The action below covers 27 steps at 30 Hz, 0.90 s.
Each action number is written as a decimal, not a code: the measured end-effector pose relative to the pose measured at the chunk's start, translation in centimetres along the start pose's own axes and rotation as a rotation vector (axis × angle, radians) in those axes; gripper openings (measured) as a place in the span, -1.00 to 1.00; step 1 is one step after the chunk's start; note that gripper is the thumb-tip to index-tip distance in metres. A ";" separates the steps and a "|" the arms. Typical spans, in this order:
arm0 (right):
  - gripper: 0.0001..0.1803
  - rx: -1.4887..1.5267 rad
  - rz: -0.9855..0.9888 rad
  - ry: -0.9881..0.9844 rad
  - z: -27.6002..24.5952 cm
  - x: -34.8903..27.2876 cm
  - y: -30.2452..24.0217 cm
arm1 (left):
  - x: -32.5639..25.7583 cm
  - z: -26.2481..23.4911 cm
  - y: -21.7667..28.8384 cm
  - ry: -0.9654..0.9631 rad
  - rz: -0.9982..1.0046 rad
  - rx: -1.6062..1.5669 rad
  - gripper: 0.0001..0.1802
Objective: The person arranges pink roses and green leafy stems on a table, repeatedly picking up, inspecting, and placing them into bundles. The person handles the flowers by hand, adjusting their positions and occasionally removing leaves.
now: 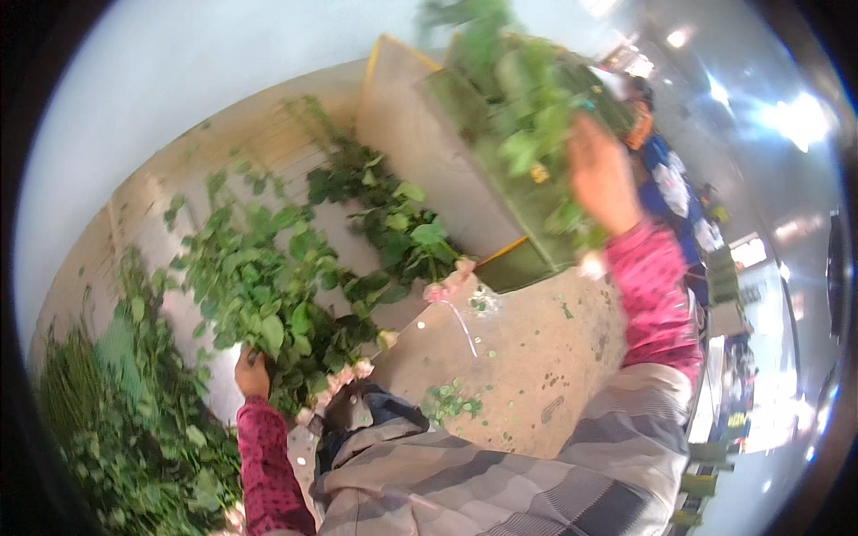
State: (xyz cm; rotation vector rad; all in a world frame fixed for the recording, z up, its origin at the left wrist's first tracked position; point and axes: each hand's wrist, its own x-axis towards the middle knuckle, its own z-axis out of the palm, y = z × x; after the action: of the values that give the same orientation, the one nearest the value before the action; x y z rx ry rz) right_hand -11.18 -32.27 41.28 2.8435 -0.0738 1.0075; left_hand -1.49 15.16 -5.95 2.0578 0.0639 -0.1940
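My right hand (603, 174) is raised at the upper right, closed around a leafy rose stem (523, 116) and blurred by motion. A pale pink bloom (592, 265) shows below this hand, by the edge of a green panelled stand (514, 192). Lower left, my left hand (252, 372) rests against a heap of leafy roses (259, 268). Its fingers look curled, but the leaves partly hide them, so what they hold does not show. Pink blooms (340, 382) line the heap's near end. Another bunch of roses (393, 214) lies between the heap and the stand.
A large mass of green stems (134, 420) fills the far left side. The stand has yellow-edged panels and a pale side (429, 161). Fallen leaves (453, 400) litter the brown floor (527, 357). Another person (639, 116) is in the background, upper right. Checked cloth (500, 473) covers my lap.
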 end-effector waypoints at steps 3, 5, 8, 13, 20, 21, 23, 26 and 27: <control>-0.71 -0.460 -0.028 -0.112 -0.9 1.4 9.2 | -0.5 1.1 2.4 0.013 -0.008 -0.071 -0.61; -0.64 -0.393 -0.101 -0.159 2.1 -0.1 17.8 | 0.2 1.4 0.5 0.100 0.115 0.123 -0.57; -0.56 -0.484 0.019 -0.583 7.5 -5.6 23.6 | 0.2 0.8 2.0 0.028 -0.010 0.027 -0.59; -0.45 -0.236 0.174 -0.577 9.6 -4.4 25.9 | -0.1 0.2 3.5 -0.018 -0.068 0.097 -0.59; -0.53 0.420 0.298 -0.154 2.3 -0.2 -2.5 | -4.3 -7.8 6.2 0.201 0.014 0.214 -0.67; -0.56 0.480 0.261 -0.240 3.5 -2.5 -7.7 | -5.6 -10.5 6.9 0.291 0.031 0.247 -0.70; -0.63 0.977 0.239 -0.531 7.8 -8.4 -16.2 | -7.0 -14.4 5.9 0.540 0.100 0.392 -0.72; -0.63 1.343 0.166 -1.021 15.6 -15.7 -30.9 | -9.5 -19.5 3.7 0.582 -0.085 0.705 -0.53; -0.67 1.562 0.232 -1.138 18.5 -17.7 -36.0 | -10.0 -20.4 1.8 0.564 -0.170 0.826 -0.45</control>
State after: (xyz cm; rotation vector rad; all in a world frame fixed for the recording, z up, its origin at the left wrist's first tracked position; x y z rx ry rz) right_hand -10.27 1.06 12.31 4.2537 0.4938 -1.4299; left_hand -8.87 32.60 6.72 2.8742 0.5893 0.3210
